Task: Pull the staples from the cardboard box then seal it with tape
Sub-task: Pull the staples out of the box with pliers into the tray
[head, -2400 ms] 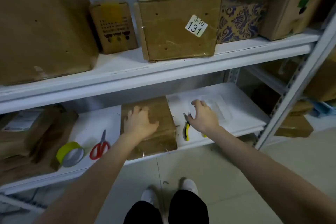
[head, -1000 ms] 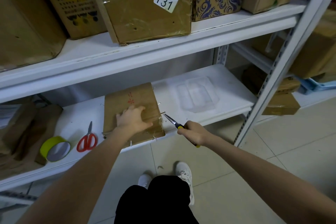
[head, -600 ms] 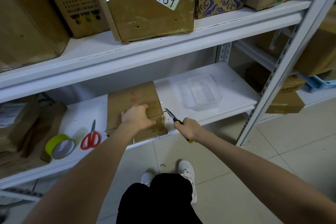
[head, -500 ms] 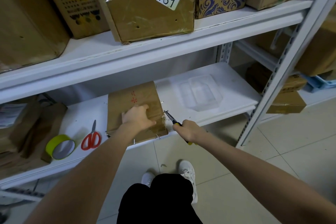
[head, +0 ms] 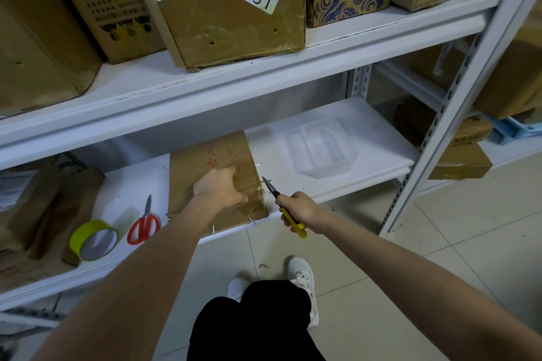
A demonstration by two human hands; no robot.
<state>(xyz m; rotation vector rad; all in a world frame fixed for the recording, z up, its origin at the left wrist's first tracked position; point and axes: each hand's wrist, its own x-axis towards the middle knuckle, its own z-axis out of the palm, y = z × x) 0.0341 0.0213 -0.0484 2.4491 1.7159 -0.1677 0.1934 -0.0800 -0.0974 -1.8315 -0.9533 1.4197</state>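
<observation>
White lower shelf (head: pixel 375 141) holds the cardboard box (head: pixel 205 155), flat near the front edge. Our left hand (head: pixel 221 187) presses its top, fingers bent. Our right hand (head: pixel 296 208) is clenched round yellow-handled pliers (head: pixel 272 188), nose just beside the box's right edge, where staples (head: pixel 258 165) protrude

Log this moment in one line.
step: staple pulling | left hand: rests on box | right hand: grips pliers, tip at box's right edge | tape, scissors: left of box
</observation>
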